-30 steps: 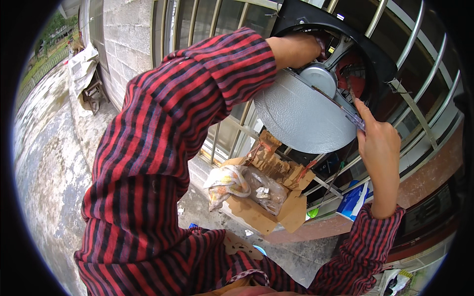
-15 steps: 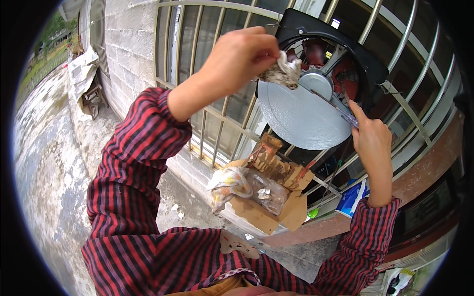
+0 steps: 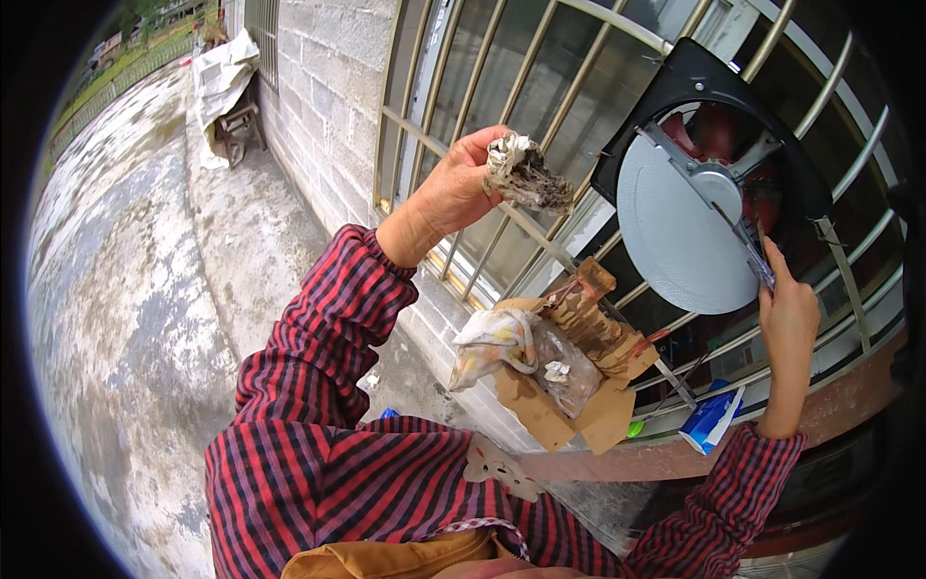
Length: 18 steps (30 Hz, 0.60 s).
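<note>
My left hand (image 3: 449,193) is raised away from the fan, its fingers pinching a crumpled, dirt-blackened white wad (image 3: 529,174), tissue or rag. A black-framed exhaust fan (image 3: 709,75) with red blades (image 3: 716,127) is fixed among the window bars. Over its lower left half lies a grey half-round flap (image 3: 675,232). My right hand (image 3: 789,318) is closed at the lower right end of the flap's straight edge, where a thin strip runs up to the round hub (image 3: 719,191). My fingers partly hide that end.
Below the fan, an open cardboard box (image 3: 540,410) holds a clear plastic bag, with a patterned cloth (image 3: 494,343) over its side. A blue-and-white packet (image 3: 712,420) lies on the sill. Metal bars (image 3: 482,125) cover the window. A draped chair (image 3: 227,87) stands far left by the block wall.
My left hand has drawn the wad back from the fan hub toward the left and turned its dirty side up. My right hand stays at the flap's edge. The view has shifted left.
</note>
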Tool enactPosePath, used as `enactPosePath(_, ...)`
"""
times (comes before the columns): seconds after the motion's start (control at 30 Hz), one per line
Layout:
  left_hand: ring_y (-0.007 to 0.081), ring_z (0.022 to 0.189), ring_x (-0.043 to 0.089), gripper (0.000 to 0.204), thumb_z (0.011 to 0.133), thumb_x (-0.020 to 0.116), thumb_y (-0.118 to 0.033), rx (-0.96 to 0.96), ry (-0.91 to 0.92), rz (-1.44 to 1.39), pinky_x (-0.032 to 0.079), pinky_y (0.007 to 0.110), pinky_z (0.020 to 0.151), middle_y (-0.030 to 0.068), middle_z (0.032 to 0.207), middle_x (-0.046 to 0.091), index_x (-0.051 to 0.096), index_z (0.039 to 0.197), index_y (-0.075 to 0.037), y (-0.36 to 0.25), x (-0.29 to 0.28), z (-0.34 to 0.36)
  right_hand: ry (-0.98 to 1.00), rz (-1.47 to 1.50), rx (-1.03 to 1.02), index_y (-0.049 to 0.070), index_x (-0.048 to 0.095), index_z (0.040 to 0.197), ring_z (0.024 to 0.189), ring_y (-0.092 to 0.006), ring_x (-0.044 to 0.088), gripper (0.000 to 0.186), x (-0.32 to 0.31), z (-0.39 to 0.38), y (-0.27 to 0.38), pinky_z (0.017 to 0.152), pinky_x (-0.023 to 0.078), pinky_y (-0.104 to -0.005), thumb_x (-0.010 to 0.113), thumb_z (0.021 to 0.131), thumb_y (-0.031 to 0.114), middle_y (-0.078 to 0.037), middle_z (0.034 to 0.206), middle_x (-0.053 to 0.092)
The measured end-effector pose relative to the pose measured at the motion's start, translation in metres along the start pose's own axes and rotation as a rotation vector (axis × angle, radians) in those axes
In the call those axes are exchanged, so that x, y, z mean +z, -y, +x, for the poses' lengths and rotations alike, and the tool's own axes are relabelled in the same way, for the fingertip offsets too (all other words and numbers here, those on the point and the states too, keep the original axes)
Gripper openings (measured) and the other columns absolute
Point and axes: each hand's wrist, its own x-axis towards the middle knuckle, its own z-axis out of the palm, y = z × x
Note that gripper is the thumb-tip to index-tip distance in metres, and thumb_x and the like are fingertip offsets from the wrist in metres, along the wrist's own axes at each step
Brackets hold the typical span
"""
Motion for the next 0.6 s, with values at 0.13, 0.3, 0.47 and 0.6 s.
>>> enactPosePath(0.13,0.0241,0.111,0.069,0.023,0.095,0.072,-0.015,0.02,-0.105,0.034,0.056,0.04,0.1,0.0121,0.12,0.07,0.064,0.115,-0.006,0.008,-0.019,-0.03,-0.012,-0.024,-0.009,0.031,0.053,0.148,0.071,-0.0396,0.068,0.064,0.007,-0.002,-0.008,0.067,0.053,-0.0486,0.067,0.091,0.006,-0.023,0.078,0.067)
enactPosePath(0.3,0.0263,0.114,0.068,0.025,0.095,0.073,-0.018,0.008,-0.162,0.04,0.055,0.043,0.102,0.0148,0.123,0.069,0.063,0.116,-0.009,0.007,-0.043,-0.081,-0.018,-0.004,-0.05,0.033,0.05,0.15,0.07,-0.0381,0.067,0.063,0.023,0.002,-0.023,0.063,0.05,-0.0476,0.065,0.096,0.006,-0.023,0.084,0.068)
enactPosePath(0.47,0.0269,0.114,0.068,0.02,0.095,0.069,-0.01,-0.037,-0.348,0.067,0.054,0.043,0.102,0.0161,0.124,0.069,0.065,0.115,-0.008,0.011,-0.08,-0.14,0.021,-0.03,-0.063,0.033,0.049,0.152,0.058,-0.0203,0.057,0.054,0.037,0.005,-0.048,0.057,0.048,-0.0369,0.058,0.104,0.012,-0.018,0.08,0.067)
enactPosePath(0.6,0.0226,0.109,0.07,0.028,0.096,0.065,-0.004,-0.239,-0.567,0.554,0.055,0.038,0.099,0.0147,0.119,0.072,0.068,0.123,-0.01,0.019,-0.158,-0.241,-0.006,0.004,-0.327,0.025,0.045,0.154,0.098,-0.0229,0.064,0.046,0.044,0.012,-0.081,0.083,0.052,-0.0346,0.05,0.108,0.022,-0.016,0.119,0.066)
